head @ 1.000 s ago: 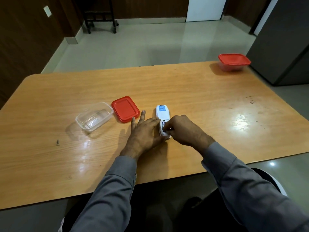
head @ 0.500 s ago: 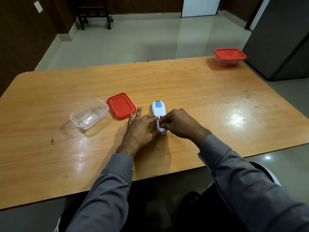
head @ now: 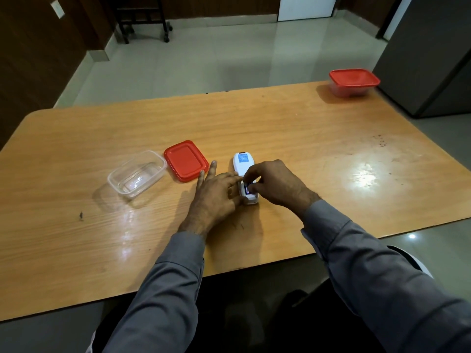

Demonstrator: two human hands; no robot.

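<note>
A white remote control [head: 243, 161] lies back-up on the wooden table [head: 305, 128], blue label at its far end, its near compartment uncovered. My left hand [head: 214, 197] rests flat on the table beside it, fingers straight, with thumb and forefinger against the remote's left side. My right hand [head: 275, 184] arches over the near end. Its fingertips pinch a small dark battery [head: 246, 191] in the compartment. The right hand hides part of the compartment.
An empty clear plastic container [head: 137, 174] and its red lid [head: 186, 160] lie just left of my left hand. A closed red-lidded container [head: 354, 81] stands at the far right corner. A grey cabinet [head: 433, 59] stands beyond the table's right edge.
Both hands stay at the remote. My right fingertips have shifted slightly over the compartment, and the dark battery now shows between them.
</note>
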